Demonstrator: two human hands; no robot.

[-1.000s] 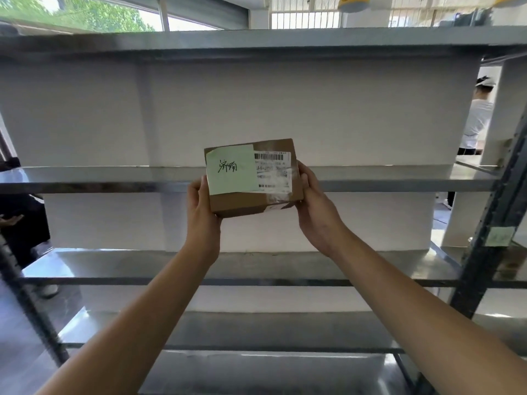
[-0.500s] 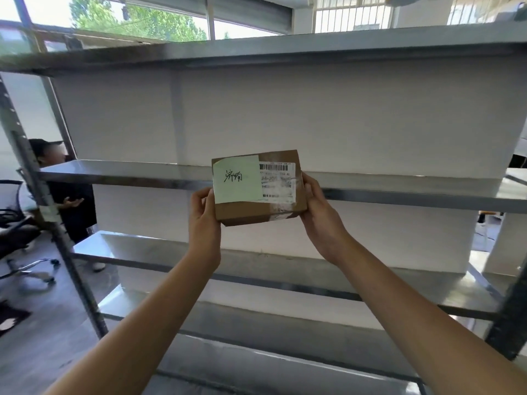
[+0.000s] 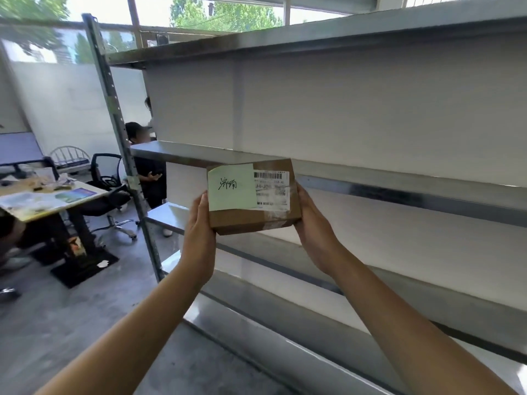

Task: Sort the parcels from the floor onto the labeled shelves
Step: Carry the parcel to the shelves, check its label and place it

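Observation:
A small brown cardboard parcel [image 3: 253,220] is held up in front of me at mid-frame. It carries a pale green handwritten note and a white barcode label on its top face. My left hand [image 3: 199,223] grips its left side and my right hand [image 3: 312,223] grips its right side. Behind it stands a grey metal shelf rack [image 3: 399,189] with several tiers and white back panels. No parcels lie on the tiers that I can see.
The rack's perforated left post [image 3: 122,155] rises at centre-left. Beyond it a person in dark clothes [image 3: 148,172] stands, near a black office chair [image 3: 108,178] and a cluttered desk [image 3: 42,201]. Grey floor [image 3: 71,323] lies at lower left.
My view has swung left, so the rack's left post, the desk and the chair have come into sight. The parcel stays in both hands, held at about the same height.

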